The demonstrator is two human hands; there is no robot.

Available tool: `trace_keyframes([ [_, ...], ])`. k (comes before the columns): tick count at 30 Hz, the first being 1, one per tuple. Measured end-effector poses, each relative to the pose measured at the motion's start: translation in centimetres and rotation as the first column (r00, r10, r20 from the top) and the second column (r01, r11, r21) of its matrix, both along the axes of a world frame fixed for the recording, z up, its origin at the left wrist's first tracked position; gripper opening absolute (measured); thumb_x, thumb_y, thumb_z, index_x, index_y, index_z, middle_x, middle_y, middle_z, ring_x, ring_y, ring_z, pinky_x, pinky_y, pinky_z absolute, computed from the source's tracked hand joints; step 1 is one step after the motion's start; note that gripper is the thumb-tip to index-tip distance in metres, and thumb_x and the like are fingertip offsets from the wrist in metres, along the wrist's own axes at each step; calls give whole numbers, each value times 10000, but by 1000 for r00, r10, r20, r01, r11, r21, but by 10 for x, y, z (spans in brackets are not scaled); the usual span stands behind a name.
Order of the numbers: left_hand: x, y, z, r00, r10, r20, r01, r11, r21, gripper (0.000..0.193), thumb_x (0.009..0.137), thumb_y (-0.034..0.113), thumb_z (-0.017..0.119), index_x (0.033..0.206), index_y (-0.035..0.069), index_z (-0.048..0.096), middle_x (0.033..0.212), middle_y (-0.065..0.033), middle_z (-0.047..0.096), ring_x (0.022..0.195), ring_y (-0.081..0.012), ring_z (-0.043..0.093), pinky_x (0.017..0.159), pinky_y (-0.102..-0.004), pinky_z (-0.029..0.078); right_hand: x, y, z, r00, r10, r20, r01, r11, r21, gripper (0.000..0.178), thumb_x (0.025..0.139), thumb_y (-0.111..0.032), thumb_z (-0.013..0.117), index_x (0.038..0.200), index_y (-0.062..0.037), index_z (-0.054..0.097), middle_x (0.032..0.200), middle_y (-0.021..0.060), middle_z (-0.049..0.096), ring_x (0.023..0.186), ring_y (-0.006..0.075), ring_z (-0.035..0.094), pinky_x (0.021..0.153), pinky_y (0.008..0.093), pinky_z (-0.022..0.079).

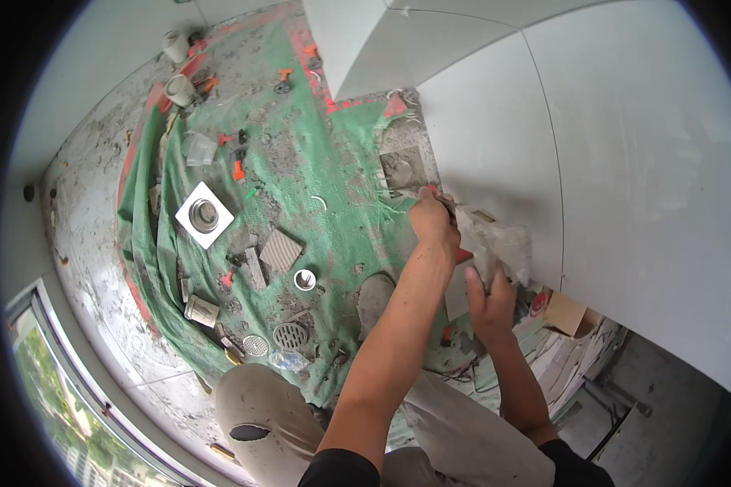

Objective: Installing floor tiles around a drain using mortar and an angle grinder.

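Note:
My left hand [432,219] is closed beside the wall panel, next to the square recess [401,169] in the floor. Something small, dark and red shows at its fingertips, too hidden to name. Against the panel, just right of that hand, is a crumpled clear plastic bag [499,242], its contents unclear. From below, my right hand [491,307] grips the bag's lower end, thumb raised along it. A red edge shows between the two hands. Left of them, a square white floor drain [205,215] with a steel ring lies on the green sheet [345,162].
Scattered on the sheet are a ribbed tile piece [281,249], a white pipe ring [304,280], a slotted round grate [290,335], a perforated disc [255,346] and orange clips [238,170]. A cardboard box [567,315] stands right of my right hand. The white wall panel [495,122] rises close by.

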State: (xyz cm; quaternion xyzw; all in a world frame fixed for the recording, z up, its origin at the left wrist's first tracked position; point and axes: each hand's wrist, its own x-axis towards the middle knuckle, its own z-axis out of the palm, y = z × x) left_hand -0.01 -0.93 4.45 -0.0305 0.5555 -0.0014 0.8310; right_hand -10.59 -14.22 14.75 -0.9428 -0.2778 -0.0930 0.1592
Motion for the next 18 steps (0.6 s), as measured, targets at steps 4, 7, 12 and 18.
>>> trace_keyframes([
  [4,-11,-1,-14,994,-76,78,74,997,21,328,1151,222,502,888,60,611,778,-74,597,644,-239,568,590,-431,500,-26,1,30,841,-233,-489,382,895,232,278,1119,-223,676,1193,43,649,762,148,655,593,186,619,565,398,488],
  [7,-8,-15,-11,992,-75,101,77,997,-15,344,1162,248,508,894,61,618,781,-65,609,621,-236,558,571,-422,490,-16,-6,9,944,-193,-268,252,946,205,278,1116,-207,672,1202,56,652,732,146,643,610,198,637,580,414,496],
  [12,-19,-4,-10,976,-217,27,212,968,131,364,1169,261,511,886,59,616,779,-63,614,565,-233,536,521,-396,454,-29,3,25,841,-274,-467,341,938,64,290,1116,-204,666,1213,68,645,728,142,643,623,197,649,597,414,511],
  [18,-10,-7,-19,996,-45,81,43,999,25,343,1164,231,499,894,60,622,785,-63,631,596,-235,574,544,-405,475,-14,1,-9,975,-92,-202,111,990,85,333,1114,-221,675,1245,83,645,773,162,671,644,190,663,623,402,537],
])
